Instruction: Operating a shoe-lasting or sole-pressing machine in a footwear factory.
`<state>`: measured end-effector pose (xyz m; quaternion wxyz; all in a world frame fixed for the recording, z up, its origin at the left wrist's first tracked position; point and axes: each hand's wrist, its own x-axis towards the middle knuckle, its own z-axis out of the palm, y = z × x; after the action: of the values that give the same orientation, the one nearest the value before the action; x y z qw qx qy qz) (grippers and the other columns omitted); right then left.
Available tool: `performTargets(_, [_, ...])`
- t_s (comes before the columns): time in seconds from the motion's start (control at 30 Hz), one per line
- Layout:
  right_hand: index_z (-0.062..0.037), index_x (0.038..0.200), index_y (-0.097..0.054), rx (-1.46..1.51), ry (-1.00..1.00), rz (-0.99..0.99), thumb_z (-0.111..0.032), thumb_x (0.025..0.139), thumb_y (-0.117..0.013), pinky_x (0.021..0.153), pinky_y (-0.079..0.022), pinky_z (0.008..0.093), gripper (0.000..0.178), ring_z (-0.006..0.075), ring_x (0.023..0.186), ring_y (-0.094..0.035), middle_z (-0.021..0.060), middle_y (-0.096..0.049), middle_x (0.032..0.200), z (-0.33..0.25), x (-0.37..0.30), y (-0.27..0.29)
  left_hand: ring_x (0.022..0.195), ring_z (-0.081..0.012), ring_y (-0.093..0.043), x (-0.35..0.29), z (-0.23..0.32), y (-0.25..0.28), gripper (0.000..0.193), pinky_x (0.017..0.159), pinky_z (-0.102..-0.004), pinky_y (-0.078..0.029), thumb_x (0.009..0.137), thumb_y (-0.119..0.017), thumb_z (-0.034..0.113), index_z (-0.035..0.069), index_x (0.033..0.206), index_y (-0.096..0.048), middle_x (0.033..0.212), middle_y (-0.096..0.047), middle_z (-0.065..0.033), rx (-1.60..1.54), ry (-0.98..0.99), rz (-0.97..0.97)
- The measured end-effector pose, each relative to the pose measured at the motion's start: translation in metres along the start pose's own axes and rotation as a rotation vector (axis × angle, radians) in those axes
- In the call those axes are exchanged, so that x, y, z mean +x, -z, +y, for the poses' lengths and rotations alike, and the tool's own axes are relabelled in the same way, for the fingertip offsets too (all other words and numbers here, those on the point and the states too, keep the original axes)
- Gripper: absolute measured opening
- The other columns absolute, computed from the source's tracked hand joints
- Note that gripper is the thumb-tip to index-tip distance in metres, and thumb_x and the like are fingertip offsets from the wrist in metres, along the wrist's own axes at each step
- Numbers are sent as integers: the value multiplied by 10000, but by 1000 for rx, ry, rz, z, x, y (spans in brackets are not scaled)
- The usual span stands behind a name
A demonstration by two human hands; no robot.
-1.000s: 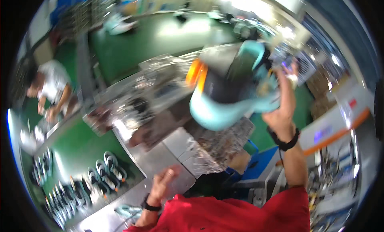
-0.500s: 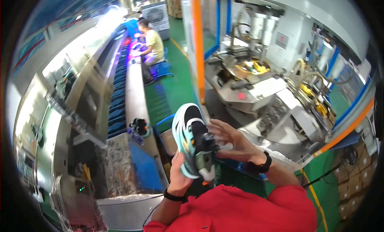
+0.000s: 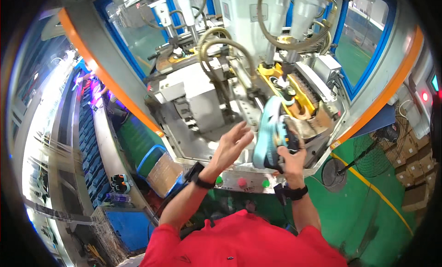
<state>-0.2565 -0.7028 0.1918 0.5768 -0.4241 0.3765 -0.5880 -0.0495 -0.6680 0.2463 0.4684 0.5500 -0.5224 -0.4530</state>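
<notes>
A sneaker (image 3: 272, 138) with a pale turquoise sole and black upper is tilted on its side in front of the machine. My right hand (image 3: 293, 161) grips it around the dark upper, thumb across it. Beside it on the left, my left hand (image 3: 231, 146) holds nothing, with its fingers apart and pointing toward the shoe. Just beyond the sneaker, a yellow machine holder (image 3: 301, 99) contains what looks like another shoe (image 3: 287, 93), partly hidden by the press parts above.
Green and red buttons (image 3: 241, 182) line the machine's front edge. Orange-edged frame posts (image 3: 99, 69) flank the opening, with hoses (image 3: 260, 25) overhead. On the left runs a conveyor (image 3: 90, 147); a dark shoe (image 3: 120, 183) lies beside it. Boxes (image 3: 416, 198) are stacked at right.
The view has swung right, from the conveyor to the machine. The sneaker has passed from my left hand to my right, and my left hand has let go.
</notes>
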Motion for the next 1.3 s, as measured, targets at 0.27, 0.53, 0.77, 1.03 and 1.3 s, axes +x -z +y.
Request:
performTargets(0.27, [23,1269,-515,-174,157,344,-17,693,-626,913,-456,292,587,162,976,-574,76,-590,1128,-55,5,67,999,-252,-630,223,-115,-40,616,837,-340,-489,829,-705,323,-86,1230,-477,1120,-633,-210,294,37,278])
performTargets(0.53, [39,1291,-493,-324,213,536,-132,683,-705,945,-446,321,666,192,1028,-569,95,-567,1175,-62,-13,79,1254,-445,-438,301,-160,-27,833,1064,-482,-371,773,-641,145,-85,1415,-162,1357,-406,-323,408,443,406])
performTargets(0.77, [26,1188,-576,-659,133,281,-63,714,-676,790,-493,266,493,137,894,-597,79,-633,1036,-92,114,27,792,-259,-677,223,-110,59,246,642,-436,-566,795,-670,105,-20,996,-601,925,-681,-111,-653,536,258])
performTargets(1.03, [129,1070,-573,-1163,-393,-424,-280,603,-792,815,-504,375,658,325,979,-646,267,-646,1062,6,285,-144,918,-133,-626,-49,-8,142,339,738,-308,-550,913,-625,111,-13,1216,-541,1079,-624,-51,-770,506,89])
performTargets(1.3, [6,1209,-401,-1511,-59,2,-447,776,-706,839,-533,478,696,409,951,-667,259,-669,1008,184,281,-213,1077,-214,-619,-246,-3,167,468,928,-337,-512,888,-611,40,-73,1311,-445,1213,-590,-133,-792,377,785])
